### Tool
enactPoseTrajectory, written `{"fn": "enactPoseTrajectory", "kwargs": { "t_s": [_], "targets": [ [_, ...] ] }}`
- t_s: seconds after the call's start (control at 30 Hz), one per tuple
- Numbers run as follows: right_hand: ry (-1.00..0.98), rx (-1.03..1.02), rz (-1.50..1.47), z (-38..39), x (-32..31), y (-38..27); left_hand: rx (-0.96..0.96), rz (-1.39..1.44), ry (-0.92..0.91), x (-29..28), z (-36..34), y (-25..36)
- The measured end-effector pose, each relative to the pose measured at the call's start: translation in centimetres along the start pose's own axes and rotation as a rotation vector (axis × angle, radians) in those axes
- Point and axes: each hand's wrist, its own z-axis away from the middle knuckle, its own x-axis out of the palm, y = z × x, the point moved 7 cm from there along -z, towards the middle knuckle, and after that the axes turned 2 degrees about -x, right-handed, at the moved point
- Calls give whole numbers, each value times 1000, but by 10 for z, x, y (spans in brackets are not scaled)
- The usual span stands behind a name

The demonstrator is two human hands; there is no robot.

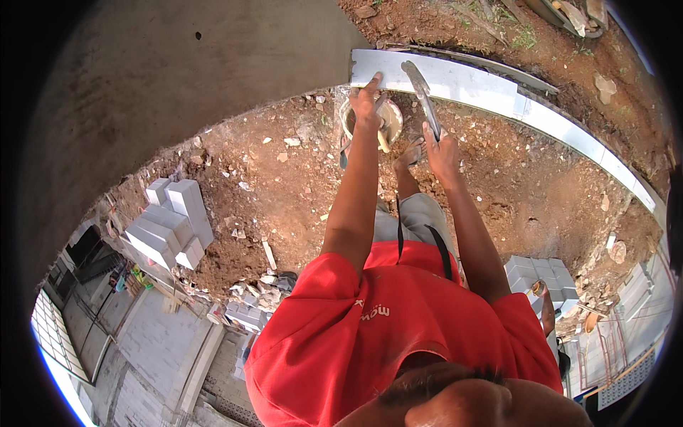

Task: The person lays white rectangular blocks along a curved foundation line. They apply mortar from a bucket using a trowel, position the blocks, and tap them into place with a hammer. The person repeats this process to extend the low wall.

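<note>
Left hand (pixel 367 99) flat, fingers spread open on the white block row (pixel 469 84). Right hand (pixel 440 148) wrapped around the trowel (pixel 421 89) handle, blade lying on the block. Bucket (pixel 393 122) just below.

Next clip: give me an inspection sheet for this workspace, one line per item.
Surface: bare reddish dirt ground, stony, uneven.
Job's things: row of white blocks; trowel over the top course; bucket below.
Clutter: stacked grey blocks at left, more blocks at right, loose rubble.
Hands: left hand touches the block row's end; right hand grips the trowel handle.
Cables: nothing seen.
Surroundings: grey concrete wall beside the blocks.
</note>
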Motion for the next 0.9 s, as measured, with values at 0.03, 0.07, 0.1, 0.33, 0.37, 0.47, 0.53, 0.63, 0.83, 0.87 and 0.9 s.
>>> {"fn": "enactPoseTrajectory", "kwargs": {
  "t_s": [0.03,0.07,0.1,0.33,0.37,0.47,0.53,0.63,0.83,0.87,0.9],
  "targets": [
    [-84,126,99,-8,4,13,-14,-23,-17,0,-1,1],
    [-167,254,194,-10,6,28,-28,-48,-36,2,-1,1],
    [-53,141,149,-7,-6,7,-5,-70,8,1,1,2],
    [-45,193,171,-5,-21,32,-58,-46,82,0,1,6],
    [22,242,56,8,-35,22,-24,-68,82,0,3,6],
    [224,62,-95,37,-59,44,63,-195,186,1,30,6],
    [339,17,-179,54,-87,51,144,-321,318,19,74,3],
    [420,53,-179,69,-114,69,614,-693,34,74,123,9],
    [476,22,-482,68,-131,18,1308,-1492,-463,212,54,4],
    [473,-73,-427,62,-124,14,1323,-1672,-494,200,11,0],
    [527,-109,-357,61,-122,28,1201,-1823,-557,215,18,-20]
  ]
}}
